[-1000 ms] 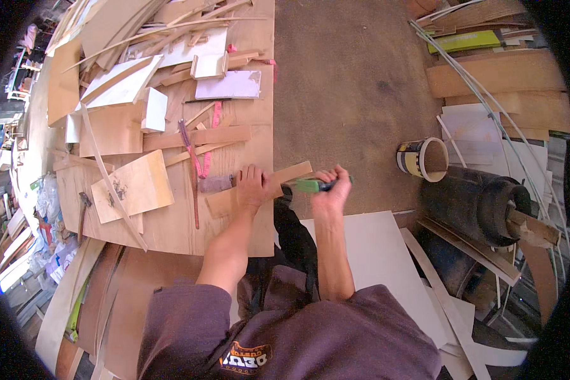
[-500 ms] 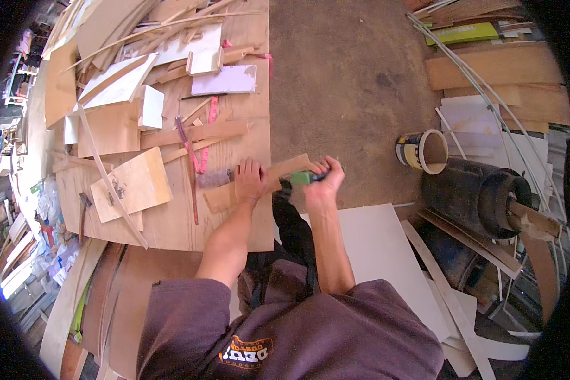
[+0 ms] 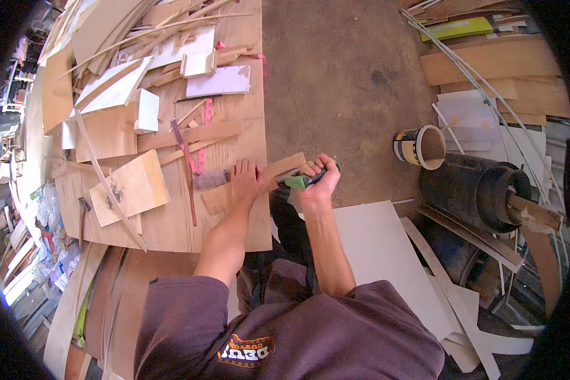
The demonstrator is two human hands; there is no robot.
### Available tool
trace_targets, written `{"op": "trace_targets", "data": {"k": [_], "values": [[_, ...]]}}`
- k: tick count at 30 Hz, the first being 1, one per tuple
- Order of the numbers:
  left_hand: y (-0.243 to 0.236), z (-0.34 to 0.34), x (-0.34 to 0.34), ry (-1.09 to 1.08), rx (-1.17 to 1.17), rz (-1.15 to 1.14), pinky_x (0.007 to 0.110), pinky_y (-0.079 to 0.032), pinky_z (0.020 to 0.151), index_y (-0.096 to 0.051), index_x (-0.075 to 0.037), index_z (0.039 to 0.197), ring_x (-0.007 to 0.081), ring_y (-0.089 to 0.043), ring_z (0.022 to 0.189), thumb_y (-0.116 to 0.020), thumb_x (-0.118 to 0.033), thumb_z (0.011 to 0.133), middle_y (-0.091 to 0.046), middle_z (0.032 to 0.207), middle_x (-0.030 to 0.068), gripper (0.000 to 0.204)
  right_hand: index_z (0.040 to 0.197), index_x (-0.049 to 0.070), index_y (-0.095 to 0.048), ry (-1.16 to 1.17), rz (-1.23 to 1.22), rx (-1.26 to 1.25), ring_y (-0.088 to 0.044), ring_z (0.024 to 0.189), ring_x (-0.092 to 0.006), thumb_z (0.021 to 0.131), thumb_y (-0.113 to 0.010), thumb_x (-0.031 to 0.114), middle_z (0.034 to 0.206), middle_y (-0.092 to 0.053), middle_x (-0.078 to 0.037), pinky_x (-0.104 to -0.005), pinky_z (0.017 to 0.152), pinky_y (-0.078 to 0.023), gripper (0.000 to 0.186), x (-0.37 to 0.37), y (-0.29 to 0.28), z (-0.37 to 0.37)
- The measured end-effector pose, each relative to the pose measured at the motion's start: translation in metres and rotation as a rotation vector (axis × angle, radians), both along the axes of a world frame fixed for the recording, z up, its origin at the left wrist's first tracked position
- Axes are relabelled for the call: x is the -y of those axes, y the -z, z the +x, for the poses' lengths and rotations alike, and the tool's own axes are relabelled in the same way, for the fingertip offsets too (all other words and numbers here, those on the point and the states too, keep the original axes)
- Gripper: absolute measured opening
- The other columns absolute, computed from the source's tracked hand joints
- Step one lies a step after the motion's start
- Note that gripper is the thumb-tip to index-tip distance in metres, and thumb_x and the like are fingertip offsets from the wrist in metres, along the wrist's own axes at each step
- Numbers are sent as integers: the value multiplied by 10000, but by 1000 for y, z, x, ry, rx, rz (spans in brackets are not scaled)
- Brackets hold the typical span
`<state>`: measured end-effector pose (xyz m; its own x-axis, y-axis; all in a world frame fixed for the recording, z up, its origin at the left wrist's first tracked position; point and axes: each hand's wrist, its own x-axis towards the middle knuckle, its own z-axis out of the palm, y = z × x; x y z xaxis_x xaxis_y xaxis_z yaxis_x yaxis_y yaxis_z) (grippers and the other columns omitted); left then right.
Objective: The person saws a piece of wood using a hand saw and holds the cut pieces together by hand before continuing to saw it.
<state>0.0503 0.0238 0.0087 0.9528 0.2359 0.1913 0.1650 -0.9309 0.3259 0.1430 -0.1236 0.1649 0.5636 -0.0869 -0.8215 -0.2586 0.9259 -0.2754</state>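
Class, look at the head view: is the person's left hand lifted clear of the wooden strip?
No, the left hand lies flat on the wooden strip, while the right hand grips a green-handled tool at its end.

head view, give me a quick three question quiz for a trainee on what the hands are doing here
1. True or false: the left hand presses flat on the wood strip at the edge of the bench.
2. What does the right hand hold? A) green-handled tool B) hammer C) paper cup
3. Fill in: the cup stands on the ____, to the right of the hands.

Key: 1 true; 2 A; 3 floor
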Motion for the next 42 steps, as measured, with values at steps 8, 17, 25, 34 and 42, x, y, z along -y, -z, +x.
{"op": "trace_targets", "data": {"k": [8, 17, 25, 34, 42], "values": [[3, -2, 2, 18, 69, 43, 437, -417, 824, -545, -64, 837, 299, -516, 933, -564, -230, 851, -551, 921, 120, 168, 711, 131, -352, 11, -48, 56, -289, 495, -77, 890, -529, 73, 623, -307, 41, -223, 391, -277, 258, 1, -7, 1], [-3, -1, 1, 11, 54, 24, 444, -421, 821, -555, -64, 829, 302, -522, 923, -571, -201, 853, -557, 919, 124, 141, 722, 131, -370, -10, 32, -20, -320, 497, -79, 889, -549, 97, 613, -322, 38, -236, 405, -300, 247, -13, -26, 3], [-2, 3, -2, -4, -41, -86, 440, -426, 829, -558, -58, 840, 301, -535, 946, -580, -190, 849, -564, 926, 128, 134, 662, 123, -355, 25, -8, -41, -313, 459, -84, 894, -543, 89, 567, -326, 33, -221, 384, -303, 300, -11, 15, 3], [-5, 0, -4, 23, 47, 57, 445, -418, 838, -555, -42, 849, 306, -526, 944, -574, -207, 857, -559, 920, 133, 166, 691, 117, -360, 24, 66, -25, -296, 483, -77, 898, -539, 85, 590, -327, 31, -222, 406, -304, 276, -11, -18, 13], [6, -13, 2, 19, -18, -45, 445, -417, 840, -555, -39, 852, 307, -524, 947, -570, -198, 846, -558, 918, 134, 160, 669, 121, -369, 25, -30, 15, -326, 481, -76, 896, -534, 93, 570, -329, 37, -213, 405, -305, 283, 0, 4, 4]]}}
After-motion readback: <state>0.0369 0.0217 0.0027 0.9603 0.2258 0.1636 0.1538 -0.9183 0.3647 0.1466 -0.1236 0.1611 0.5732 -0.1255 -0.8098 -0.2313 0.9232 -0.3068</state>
